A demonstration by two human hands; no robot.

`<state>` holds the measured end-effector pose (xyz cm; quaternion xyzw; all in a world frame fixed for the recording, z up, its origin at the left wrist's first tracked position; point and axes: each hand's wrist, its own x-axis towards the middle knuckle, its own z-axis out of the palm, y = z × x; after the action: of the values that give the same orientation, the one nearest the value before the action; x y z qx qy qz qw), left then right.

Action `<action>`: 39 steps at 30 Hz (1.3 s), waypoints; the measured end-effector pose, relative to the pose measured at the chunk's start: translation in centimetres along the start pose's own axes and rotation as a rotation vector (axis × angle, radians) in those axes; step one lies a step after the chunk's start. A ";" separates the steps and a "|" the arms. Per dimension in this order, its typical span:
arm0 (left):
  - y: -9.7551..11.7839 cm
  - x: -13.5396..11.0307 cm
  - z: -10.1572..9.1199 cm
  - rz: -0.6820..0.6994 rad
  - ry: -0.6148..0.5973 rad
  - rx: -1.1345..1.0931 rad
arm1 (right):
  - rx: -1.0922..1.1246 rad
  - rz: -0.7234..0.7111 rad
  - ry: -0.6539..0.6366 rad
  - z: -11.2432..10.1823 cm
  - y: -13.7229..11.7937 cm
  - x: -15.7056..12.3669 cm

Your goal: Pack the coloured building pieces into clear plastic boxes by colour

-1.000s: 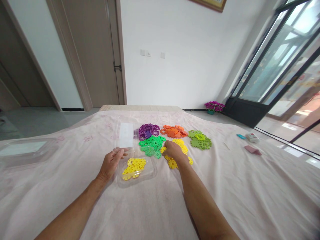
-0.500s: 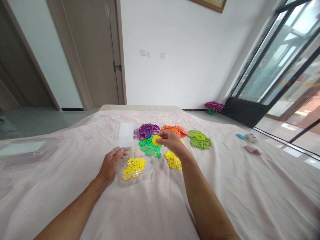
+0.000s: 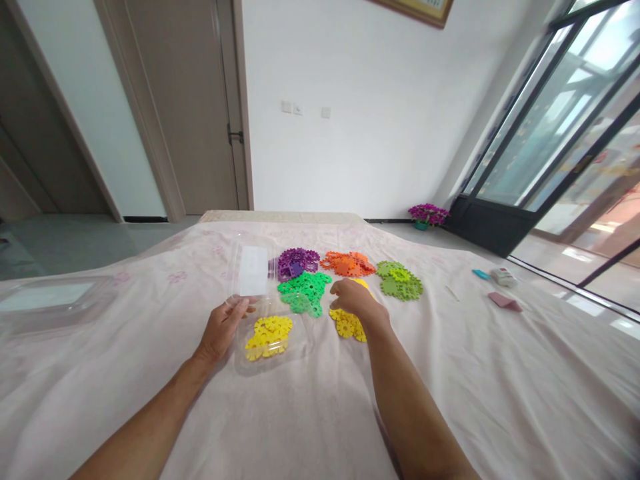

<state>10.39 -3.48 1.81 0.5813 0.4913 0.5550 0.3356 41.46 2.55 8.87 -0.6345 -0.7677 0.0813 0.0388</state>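
A clear plastic container [image 3: 300, 347] lies open on the cloth, with yellow snowflake discs [image 3: 270, 337] inside. My left hand [image 3: 226, 327] is closed on its left edge, near the hinge between the base and the raised lid [image 3: 253, 270]. My right hand [image 3: 356, 300] hovers over a loose pile of yellow snowflake discs [image 3: 349, 325], partly covering it. Its fingers are curved downward and slightly apart, and no disc shows in them. Between the container and that pile sit green discs [image 3: 306, 291].
Purple discs [image 3: 299, 261], orange discs [image 3: 347, 263] and light green discs [image 3: 400, 280] form piles farther back. A second clear container [image 3: 95, 293] lies at the left. On the right are a pink piece [image 3: 505, 301], a white item [image 3: 504, 277] and a blue item [image 3: 481, 274].
My right hand has moved right and down, from above the green discs to the loose yellow pile. The yellow disc it held is gone from its fingers. My left hand stays put.
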 end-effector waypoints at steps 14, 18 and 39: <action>-0.4 0.1 -0.1 -0.007 0.003 -0.023 | -0.010 0.070 -0.081 1.1 1.2 0.3; -0.5 0.1 -0.1 -0.004 -0.002 -0.022 | 0.091 0.035 -0.057 1.5 2.0 0.9; -0.3 0.1 0.0 -0.014 -0.019 0.019 | 1.262 -0.318 -0.042 -1.3 -6.5 -1.3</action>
<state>10.31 -3.28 1.53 0.5864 0.4975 0.5422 0.3386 35.62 0.15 11.29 -0.3668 -0.6574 0.5225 0.4005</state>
